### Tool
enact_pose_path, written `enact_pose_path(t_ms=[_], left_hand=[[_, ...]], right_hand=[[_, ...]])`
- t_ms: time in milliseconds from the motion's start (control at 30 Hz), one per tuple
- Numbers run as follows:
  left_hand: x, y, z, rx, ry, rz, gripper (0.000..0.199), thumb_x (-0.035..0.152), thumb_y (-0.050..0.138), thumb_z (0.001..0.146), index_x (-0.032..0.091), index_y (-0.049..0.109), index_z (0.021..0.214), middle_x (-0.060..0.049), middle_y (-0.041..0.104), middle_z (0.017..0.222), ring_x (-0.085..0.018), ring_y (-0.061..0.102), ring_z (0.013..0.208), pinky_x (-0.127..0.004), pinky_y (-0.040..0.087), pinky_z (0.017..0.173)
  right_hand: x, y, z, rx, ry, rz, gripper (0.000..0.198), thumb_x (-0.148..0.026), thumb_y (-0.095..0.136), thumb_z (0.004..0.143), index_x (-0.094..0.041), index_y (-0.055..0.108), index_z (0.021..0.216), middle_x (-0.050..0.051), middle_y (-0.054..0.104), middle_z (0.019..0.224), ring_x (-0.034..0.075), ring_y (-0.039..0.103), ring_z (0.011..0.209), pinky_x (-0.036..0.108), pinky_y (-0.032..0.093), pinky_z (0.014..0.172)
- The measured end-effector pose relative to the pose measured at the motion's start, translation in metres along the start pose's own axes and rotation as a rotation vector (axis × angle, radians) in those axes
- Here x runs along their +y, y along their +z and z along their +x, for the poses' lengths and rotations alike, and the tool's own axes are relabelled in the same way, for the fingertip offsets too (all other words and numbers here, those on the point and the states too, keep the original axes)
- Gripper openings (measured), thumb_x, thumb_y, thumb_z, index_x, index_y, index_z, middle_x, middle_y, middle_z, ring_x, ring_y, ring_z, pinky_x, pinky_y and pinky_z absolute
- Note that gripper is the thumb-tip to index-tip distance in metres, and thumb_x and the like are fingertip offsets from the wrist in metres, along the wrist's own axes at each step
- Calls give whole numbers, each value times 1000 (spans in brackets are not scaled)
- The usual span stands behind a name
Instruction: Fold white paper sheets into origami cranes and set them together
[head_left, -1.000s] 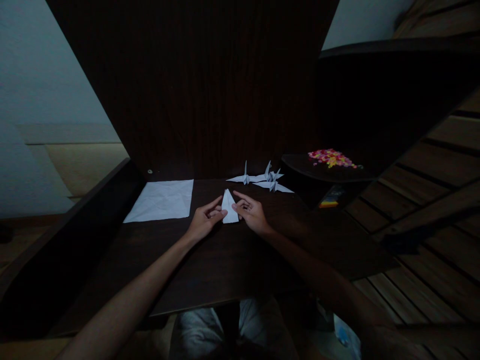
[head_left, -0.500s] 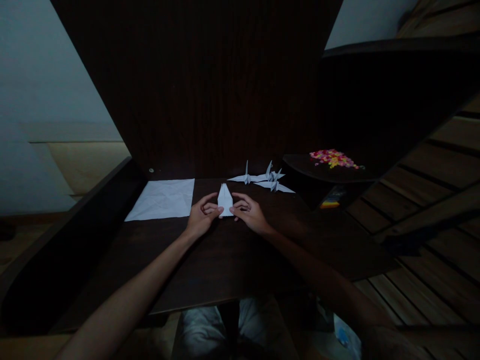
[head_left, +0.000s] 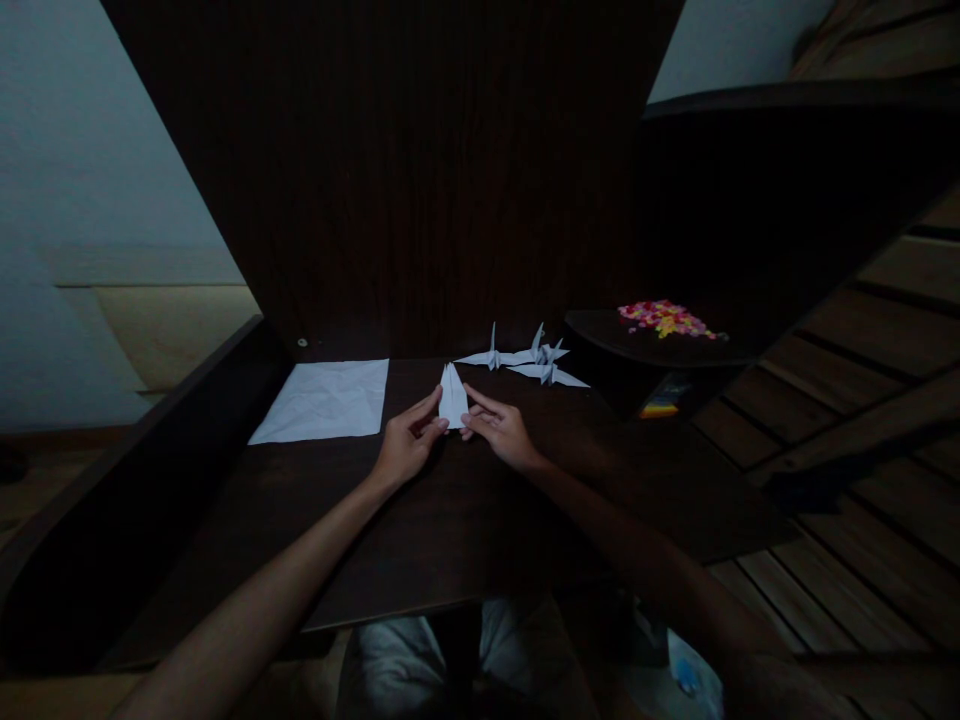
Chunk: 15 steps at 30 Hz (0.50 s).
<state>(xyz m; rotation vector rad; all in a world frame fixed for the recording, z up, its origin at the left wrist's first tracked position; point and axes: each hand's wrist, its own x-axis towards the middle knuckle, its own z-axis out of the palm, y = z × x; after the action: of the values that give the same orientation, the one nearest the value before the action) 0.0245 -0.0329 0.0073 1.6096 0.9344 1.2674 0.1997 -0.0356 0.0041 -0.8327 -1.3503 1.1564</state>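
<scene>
A small piece of folded white paper (head_left: 453, 398), narrowing to a point at its far end, is held up between my two hands over the dark desk. My left hand (head_left: 409, 435) pinches its left edge with thumb and fingers. On the other side, my right hand (head_left: 501, 428) grips the lower right edge, thumb in front and fingers partly behind. Just beyond, several folded white paper cranes (head_left: 549, 374) rest close together on the desk. To the left lies a flat, creased white sheet of paper (head_left: 326, 400).
Pink, red and yellow small pieces (head_left: 667, 318) are heaped on a rounded shelf (head_left: 645, 348) at the right. A yellow-edged item (head_left: 660, 410) sits beneath it. A dark side panel (head_left: 135, 480) bounds the desk (head_left: 420, 540) on the left, and a tall back panel (head_left: 390, 180) rises behind.
The folded paper has turned slightly and looks narrower. My left hand's fingers have moved up along its left edge, while the right hand has barely shifted. The cranes and flat sheet stay put.
</scene>
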Motion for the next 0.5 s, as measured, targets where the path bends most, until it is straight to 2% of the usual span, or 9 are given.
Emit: enact_pose_path(t_ms=[167,200,267,367,433,500], left_hand=[[1,0,1,-21,-78,-70,72,30,69,72,11,42,136,-4,70,76,-16,65,69,-36,54,77],[2,1,0,-19,-78,-74,71,30,69,72,12,43,135,-4,70,78,-16,65,70,-37,54,77],[3,1,0,-3,-57,-72,62,32,71,71,14,54,127,-8,71,93,-18,66,77,-37,54,78],[8,1,0,8,-20,-63,39,36,72,70,15,70,103,-13,61,122,-23,65,91,-38,55,79],[9,0,0,1,-7,-45,31,38,71,70,15,73,91,-13,59,124,-25,64,96,-40,53,82],[10,0,0,7,6,-21,27,37,71,70,15,74,86,-13,63,118,-26,64,98,-41,51,87]], right_hand=[[-1,1,1,49,42,52,51,-35,76,63,-17,66,110,-1,65,69,14,64,58,32,55,62],[0,1,1,66,55,59,47,-36,77,62,-16,68,104,0,66,70,14,64,57,32,55,62],[0,1,1,93,74,69,39,-36,79,59,-14,71,90,2,67,70,16,65,57,33,56,62],[-1,1,0,92,89,75,31,-35,78,59,-15,71,81,3,69,69,16,65,57,33,55,62],[-2,1,0,77,97,74,26,-33,76,61,-16,72,80,3,69,69,16,65,58,32,54,62],[-3,1,-1,79,104,83,22,-32,74,62,-16,73,78,3,70,71,15,64,61,30,53,63]])
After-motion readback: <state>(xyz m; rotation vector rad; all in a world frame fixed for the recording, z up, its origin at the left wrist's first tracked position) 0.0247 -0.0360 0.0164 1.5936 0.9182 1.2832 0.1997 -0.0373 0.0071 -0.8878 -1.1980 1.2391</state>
